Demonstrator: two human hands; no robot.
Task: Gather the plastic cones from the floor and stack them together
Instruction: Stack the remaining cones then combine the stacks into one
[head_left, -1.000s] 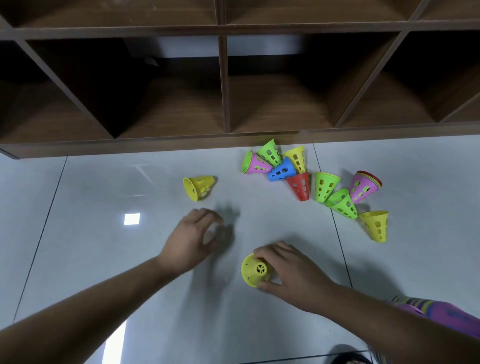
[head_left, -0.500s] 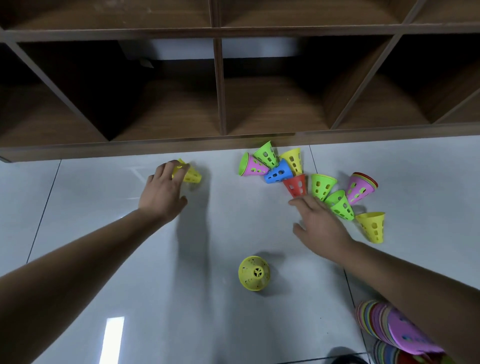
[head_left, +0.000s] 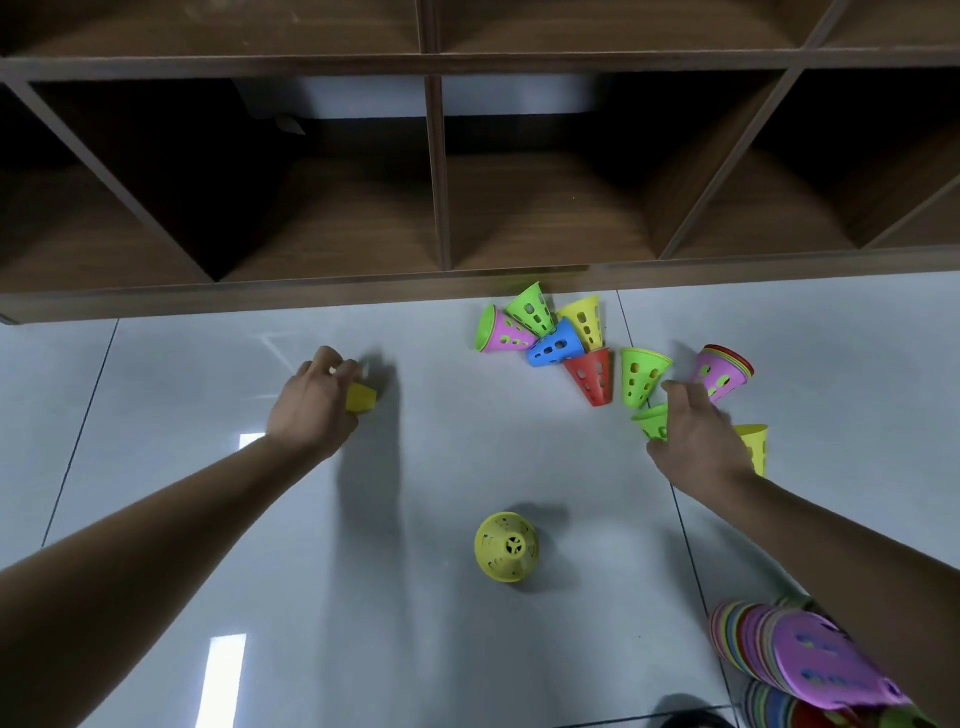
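Observation:
My left hand (head_left: 317, 402) is closed around a small yellow cone (head_left: 361, 399) on the floor at the left. My right hand (head_left: 693, 441) grips a green cone (head_left: 652, 422) lying on its side. Around it lie several perforated cones: a lime one (head_left: 640, 375), a red one (head_left: 592, 376), a blue one (head_left: 555, 349), a pink one with green rim (head_left: 501, 335), a green one (head_left: 531, 309), a yellow one (head_left: 587, 319), a pink stack (head_left: 723, 371) and a yellow cone (head_left: 756, 447) partly behind my wrist. A yellow cone (head_left: 506, 545) stands upright alone in front.
A dark wooden shelf unit (head_left: 441, 171) with open cubbies runs along the far side of the grey tiled floor (head_left: 208, 519). A long stack of multicoloured cones (head_left: 810, 654) lies at the bottom right beside my right arm.
My right hand let go of the upright yellow cone, moved right and took the green cone. My left hand reached to the far-left yellow cone and closed on it.

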